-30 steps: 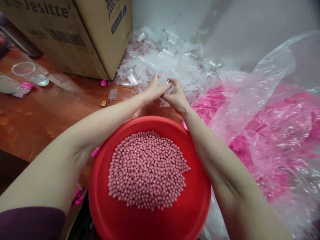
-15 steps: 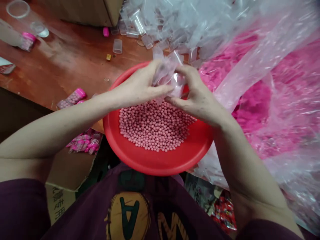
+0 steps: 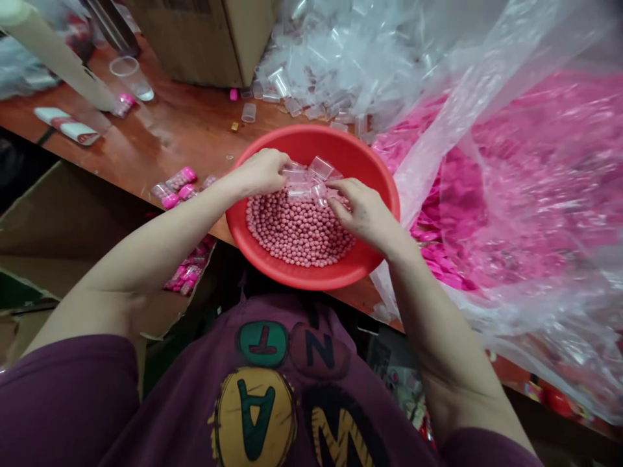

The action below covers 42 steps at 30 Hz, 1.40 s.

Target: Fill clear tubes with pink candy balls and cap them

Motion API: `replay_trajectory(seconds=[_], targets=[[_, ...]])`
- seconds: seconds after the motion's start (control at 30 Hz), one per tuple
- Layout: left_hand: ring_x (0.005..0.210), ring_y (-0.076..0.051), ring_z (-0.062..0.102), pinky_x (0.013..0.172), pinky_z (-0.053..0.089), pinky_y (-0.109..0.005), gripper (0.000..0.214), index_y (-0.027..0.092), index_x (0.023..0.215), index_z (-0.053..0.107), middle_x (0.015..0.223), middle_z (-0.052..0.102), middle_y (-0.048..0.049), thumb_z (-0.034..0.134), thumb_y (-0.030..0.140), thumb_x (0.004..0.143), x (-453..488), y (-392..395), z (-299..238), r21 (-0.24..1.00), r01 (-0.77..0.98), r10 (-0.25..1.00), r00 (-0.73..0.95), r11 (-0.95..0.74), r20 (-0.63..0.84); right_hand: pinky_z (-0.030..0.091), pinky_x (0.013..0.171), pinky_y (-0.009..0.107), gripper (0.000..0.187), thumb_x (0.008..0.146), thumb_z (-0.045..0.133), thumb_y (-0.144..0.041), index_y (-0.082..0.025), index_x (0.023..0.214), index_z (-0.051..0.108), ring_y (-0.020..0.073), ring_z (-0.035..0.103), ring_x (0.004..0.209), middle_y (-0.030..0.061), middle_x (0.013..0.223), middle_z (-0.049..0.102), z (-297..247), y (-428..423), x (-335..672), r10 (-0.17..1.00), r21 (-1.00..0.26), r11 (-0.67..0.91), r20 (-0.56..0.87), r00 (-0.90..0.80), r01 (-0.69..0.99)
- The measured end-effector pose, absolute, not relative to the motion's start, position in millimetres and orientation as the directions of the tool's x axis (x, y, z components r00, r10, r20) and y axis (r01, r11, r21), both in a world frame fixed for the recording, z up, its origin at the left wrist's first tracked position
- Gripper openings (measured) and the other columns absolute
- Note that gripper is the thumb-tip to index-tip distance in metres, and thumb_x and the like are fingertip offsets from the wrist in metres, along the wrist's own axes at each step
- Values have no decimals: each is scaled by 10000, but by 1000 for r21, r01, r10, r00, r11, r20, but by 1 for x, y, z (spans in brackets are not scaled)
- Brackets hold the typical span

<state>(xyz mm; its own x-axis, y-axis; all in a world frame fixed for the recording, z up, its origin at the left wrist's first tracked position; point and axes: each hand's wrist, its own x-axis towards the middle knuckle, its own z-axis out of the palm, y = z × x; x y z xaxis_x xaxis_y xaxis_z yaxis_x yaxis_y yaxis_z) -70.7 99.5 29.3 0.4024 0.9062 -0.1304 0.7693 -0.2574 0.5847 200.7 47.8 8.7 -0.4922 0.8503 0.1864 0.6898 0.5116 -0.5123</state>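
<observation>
A red plastic basin holds a bed of small round pink beads. Several clear plastic bottles lie loosely on the beads, toward the far side. My left hand reaches over the basin's left rim, its fingers curled around the end of a clear bottle at the left of this group. From the right comes my right hand, with thumb and fingers apart and the fingertips against the bottles on that side.
Beyond the basin lies a heap of clear bottles, beside a cardboard box. Pink caps fill a clear plastic bag on the right. Filled pink-capped bottles lie left; more sit in a carton below. Another person's forearm reaches in at upper left.
Both hands have lowered from above the basin and moved apart. The clear bottles that were bunched between them now lie spread on the beads. The view has shifted.
</observation>
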Motion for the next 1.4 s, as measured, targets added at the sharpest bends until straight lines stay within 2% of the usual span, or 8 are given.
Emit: replay_trajectory(seconds=[0.13,0.23,0.43,0.6,0.73,0.93,1.17,1.4], targets=[[938,-211,757,889,588,-336,372,135,1194,841,1095,839,-101,611,124,902,-69,70,47,793,583,875,462,-176,-145,580,1237,588,589,977,600,-201,-164,1564,597,365,642,1493,223,1634,635,7,34,181,840,-565,535,275,-468,628],[919,-209,747,865,596,-348,426,106,1311,806,1134,825,-131,579,142,952,-67,47,50,832,523,866,488,-186,-114,575,1229,602,582,981,622,-191,-141,1560,599,382,682,1437,233,1553,701,6,25,172,834,-547,542,257,-488,638],[1216,-274,731,1101,549,-394,467,134,1446,755,1335,792,-162,673,241,998,-73,22,38,513,689,827,558,-512,75,629,1116,557,510,1027,637,-226,-98,1520,651,381,769,1248,233,1403,786,16,15,174,810,-482,561,152,-566,673],[1060,-277,737,997,563,-377,298,132,1207,826,1120,810,-138,701,287,985,-99,11,44,379,821,892,452,-426,24,607,1157,586,544,1044,705,-303,-186,1569,621,382,734,1282,191,1415,761,27,45,192,838,-363,539,140,-528,760],[1070,-274,739,1003,577,-373,431,123,1327,808,1163,803,-130,721,226,917,-105,5,50,388,846,919,393,-367,11,505,1284,651,823,990,828,-424,-205,1702,477,435,579,1513,215,1608,612,23,67,185,897,-343,437,232,-376,832],[1176,-345,779,999,605,-397,400,86,1252,820,1241,786,-197,600,74,918,-58,3,43,153,908,898,413,-391,-154,581,1213,600,501,1014,662,-253,-112,1491,715,425,732,1324,256,1466,716,15,50,163,892,-319,384,-116,-438,867],[956,-301,763,913,607,-344,359,110,1083,856,944,778,-123,693,76,765,-47,41,10,236,828,780,560,-509,-281,663,1087,549,412,1024,661,-300,-222,1415,766,336,798,1108,140,1286,821,15,9,205,905,-538,419,180,-386,732],[1156,-330,721,1090,574,-405,297,142,1077,835,1141,740,-138,683,122,822,-71,43,9,276,786,777,606,-553,-171,686,1037,520,291,1098,596,-389,-274,1263,806,292,818,1087,85,1210,856,-1,-46,221,907,-639,379,399,-133,670]])
